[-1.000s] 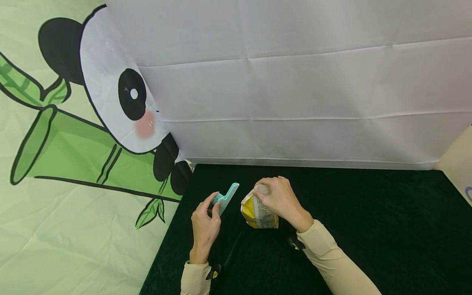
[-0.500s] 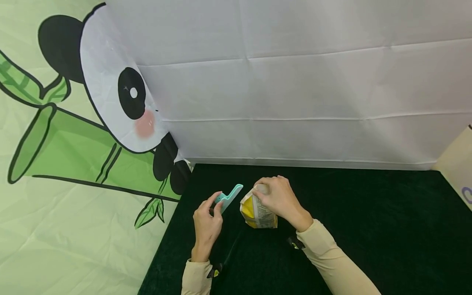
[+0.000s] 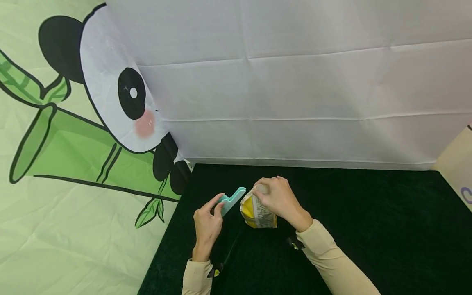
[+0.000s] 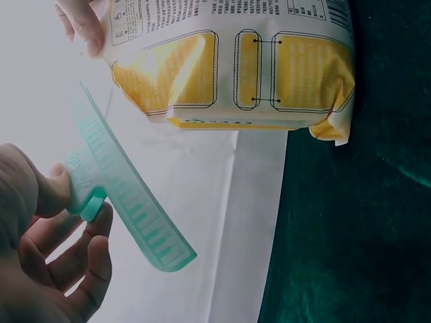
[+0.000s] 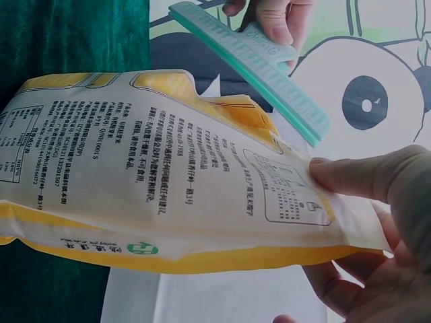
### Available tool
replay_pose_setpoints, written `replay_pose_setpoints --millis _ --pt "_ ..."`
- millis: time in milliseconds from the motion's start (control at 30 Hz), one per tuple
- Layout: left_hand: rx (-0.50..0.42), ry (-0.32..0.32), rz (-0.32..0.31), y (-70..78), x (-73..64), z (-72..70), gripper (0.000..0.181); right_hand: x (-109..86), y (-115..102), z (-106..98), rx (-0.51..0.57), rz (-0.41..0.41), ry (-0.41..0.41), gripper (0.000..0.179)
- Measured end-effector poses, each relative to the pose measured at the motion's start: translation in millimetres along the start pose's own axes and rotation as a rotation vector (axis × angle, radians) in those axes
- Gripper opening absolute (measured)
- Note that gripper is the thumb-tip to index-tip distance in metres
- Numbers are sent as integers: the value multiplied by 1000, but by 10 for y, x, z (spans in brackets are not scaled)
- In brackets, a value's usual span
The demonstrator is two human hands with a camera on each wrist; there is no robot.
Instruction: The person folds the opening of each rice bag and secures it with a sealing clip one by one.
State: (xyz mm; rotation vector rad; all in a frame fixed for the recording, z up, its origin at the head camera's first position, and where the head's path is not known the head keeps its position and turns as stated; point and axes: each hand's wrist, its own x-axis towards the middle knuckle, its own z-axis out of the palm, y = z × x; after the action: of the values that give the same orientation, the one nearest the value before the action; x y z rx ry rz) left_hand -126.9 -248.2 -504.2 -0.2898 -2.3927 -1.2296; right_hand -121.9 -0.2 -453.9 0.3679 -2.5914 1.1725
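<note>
My left hand (image 3: pixel 207 229) pinches a turquoise bag clip (image 3: pixel 232 200) by its short handle, between thumb and fingers. The clip's long ribbed bar (image 4: pixel 135 188) shows in the left wrist view and points up toward the bag in the head view. To its right is a yellow and white printed food bag (image 3: pixel 259 213). My right hand (image 3: pixel 279 199) grips the bag's narrowed top, thumb on the printed face (image 5: pixel 182 161) in the right wrist view. A small gap separates the clip from the bag's top. How far the clip's bars are parted is hard to tell.
A dark green cloth (image 3: pixel 354 221) covers the table. Behind its far edge rises a white sheet (image 3: pixel 306 94). On the left hangs a green backdrop with a panda print (image 3: pixel 103 82). A cream panel (image 3: pixel 457 168) stands at the right edge.
My left hand has shifted slightly right, bringing the clip closer to the bag's top. The clip has also tipped lower toward the right. My right hand and the bag have hardly moved.
</note>
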Motion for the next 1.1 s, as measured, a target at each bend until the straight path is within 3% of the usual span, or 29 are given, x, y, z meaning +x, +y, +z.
replay_pose_setpoints --millis 467,1100 --pt "-59 0 -53 -52 11 43 24 -1 7 13 19 -35 -1 12" --pt "-151 -38 -46 -67 14 165 23 11 0 2 24 -43 -2 12"
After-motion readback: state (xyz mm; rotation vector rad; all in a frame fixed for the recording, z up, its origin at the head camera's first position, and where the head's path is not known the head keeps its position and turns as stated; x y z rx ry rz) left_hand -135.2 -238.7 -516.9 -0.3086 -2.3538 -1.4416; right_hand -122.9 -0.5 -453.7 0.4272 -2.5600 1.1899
